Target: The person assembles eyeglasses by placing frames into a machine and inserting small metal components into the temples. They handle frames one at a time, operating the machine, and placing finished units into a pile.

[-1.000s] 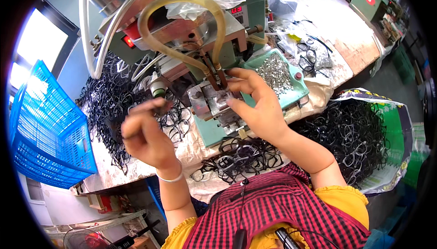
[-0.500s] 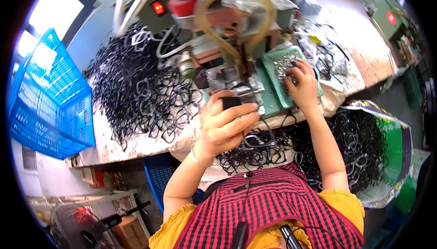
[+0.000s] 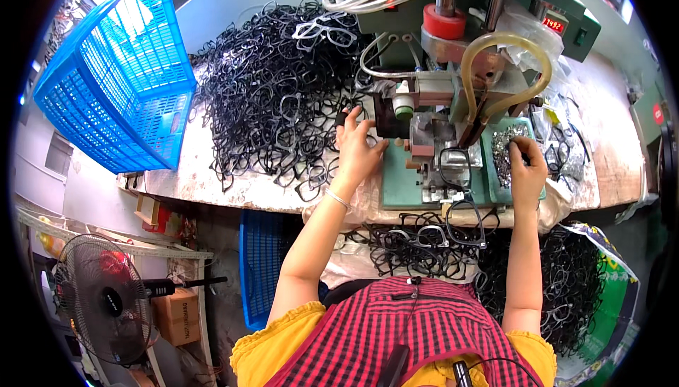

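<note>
Black eyeglass frame [image 3: 465, 201]: at metal fixture [image 3: 430, 132], long axis toward wearer; right hand [image 3: 524, 153] slightly nearer, fingertips bunched among metal parts [image 3: 503, 155], hold hidden. Left hand [image 3: 359, 148]: spread, seemingly empty.

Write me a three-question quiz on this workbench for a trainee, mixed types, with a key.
1. Multiple choice. Which hand is at the pale green plastic tray of small silvery metal pieces?
A) Left only
B) Right only
C) Both

2. True or false. The upper blue lattice plastic basket stands to the right of the large heap of black glasses frames.

3. Fill in the blank. The fingers of the left hand are ____ (clenched or spread).

Key
1. B: the right hand is there, its fingers in close over the pieces.
2. False: it stands to the left of the heap.
3. Spread.
</note>
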The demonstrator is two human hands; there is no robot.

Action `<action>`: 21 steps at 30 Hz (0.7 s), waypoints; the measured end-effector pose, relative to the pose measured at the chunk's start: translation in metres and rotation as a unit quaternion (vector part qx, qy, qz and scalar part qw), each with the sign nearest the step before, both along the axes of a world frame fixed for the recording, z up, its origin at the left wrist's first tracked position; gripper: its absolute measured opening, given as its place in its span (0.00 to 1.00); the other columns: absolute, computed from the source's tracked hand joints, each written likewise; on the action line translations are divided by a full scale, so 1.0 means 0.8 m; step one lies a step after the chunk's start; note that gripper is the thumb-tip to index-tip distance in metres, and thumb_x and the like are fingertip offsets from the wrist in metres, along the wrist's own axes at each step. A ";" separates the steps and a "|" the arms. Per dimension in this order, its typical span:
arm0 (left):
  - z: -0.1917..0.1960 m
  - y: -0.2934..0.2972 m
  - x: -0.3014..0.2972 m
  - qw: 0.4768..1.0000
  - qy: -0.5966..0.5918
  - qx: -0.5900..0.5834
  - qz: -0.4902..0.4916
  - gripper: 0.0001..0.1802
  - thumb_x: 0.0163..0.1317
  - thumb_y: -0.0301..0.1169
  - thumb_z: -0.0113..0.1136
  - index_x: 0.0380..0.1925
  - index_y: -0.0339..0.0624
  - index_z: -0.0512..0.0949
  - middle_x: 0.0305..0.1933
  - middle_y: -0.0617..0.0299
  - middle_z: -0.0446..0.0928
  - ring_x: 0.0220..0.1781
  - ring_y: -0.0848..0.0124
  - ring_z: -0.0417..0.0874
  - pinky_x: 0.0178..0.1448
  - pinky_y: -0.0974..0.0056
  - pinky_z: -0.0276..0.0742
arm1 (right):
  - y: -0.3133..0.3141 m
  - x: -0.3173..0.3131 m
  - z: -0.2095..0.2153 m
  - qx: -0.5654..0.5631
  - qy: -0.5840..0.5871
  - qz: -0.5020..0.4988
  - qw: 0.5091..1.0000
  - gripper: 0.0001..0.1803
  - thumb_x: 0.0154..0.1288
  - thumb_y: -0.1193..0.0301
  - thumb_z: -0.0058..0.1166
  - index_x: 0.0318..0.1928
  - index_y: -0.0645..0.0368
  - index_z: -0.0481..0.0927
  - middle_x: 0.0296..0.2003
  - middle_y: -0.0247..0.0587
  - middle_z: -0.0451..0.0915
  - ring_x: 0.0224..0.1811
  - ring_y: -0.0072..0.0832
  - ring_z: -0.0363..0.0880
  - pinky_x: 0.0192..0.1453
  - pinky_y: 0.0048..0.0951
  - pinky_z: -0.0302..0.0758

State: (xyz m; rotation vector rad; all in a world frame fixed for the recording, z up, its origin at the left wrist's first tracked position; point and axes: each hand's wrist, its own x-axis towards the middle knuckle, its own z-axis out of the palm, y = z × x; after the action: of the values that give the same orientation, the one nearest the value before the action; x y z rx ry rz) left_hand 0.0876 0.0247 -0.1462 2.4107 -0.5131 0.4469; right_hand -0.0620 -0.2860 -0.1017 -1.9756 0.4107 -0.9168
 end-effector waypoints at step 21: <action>0.022 0.138 0.016 0.979 -0.105 0.163 -0.066 0.10 0.54 0.25 0.66 0.37 0.46 0.85 0.52 0.59 0.81 0.48 0.53 0.79 0.56 0.53 0.72 | 0.019 -0.071 0.038 -0.109 -0.037 0.017 0.993 0.08 0.57 0.83 0.64 0.39 0.64 0.86 0.38 0.41 0.86 0.43 0.34 0.84 0.53 0.31 0.77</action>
State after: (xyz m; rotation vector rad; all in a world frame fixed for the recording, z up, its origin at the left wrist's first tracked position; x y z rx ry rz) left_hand 0.1000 0.1347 -0.1287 2.6320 -0.8953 0.6037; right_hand -0.1186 -0.2706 -0.0713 -2.1313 0.2419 -1.0475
